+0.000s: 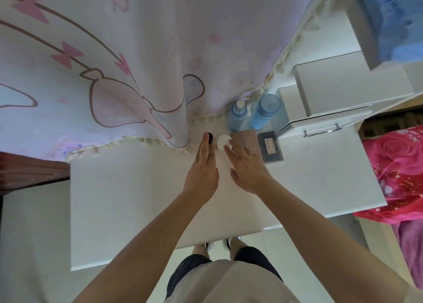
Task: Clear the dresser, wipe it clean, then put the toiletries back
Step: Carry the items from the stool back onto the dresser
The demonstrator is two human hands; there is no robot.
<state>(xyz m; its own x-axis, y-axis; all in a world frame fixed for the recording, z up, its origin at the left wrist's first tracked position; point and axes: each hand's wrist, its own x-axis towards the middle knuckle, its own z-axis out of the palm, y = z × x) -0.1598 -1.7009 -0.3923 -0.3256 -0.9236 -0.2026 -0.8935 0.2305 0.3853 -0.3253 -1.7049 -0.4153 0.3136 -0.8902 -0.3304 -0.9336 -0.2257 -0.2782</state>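
White jar (pixel 222 141) against right hand (pixel 248 168)

A pale curtain (pixel 137 50) hangs across the back of the bench (pixel 128 199), printed with pink bows (pixel 66 54) and a brown-outlined cartoon figure, and its cream fringe (pixel 142 141) trails along the hem. At the left stands dark red-brown wooden furniture (pixel 29 170), with a pale tiled floor (pixel 29 245) below it. To the right lies a bright pink blanket (pixel 393 165) with big rose prints, a purple cloth (pixel 412 252) hanging under it. Blue fabric (pixel 393 16) fills the top right corner.
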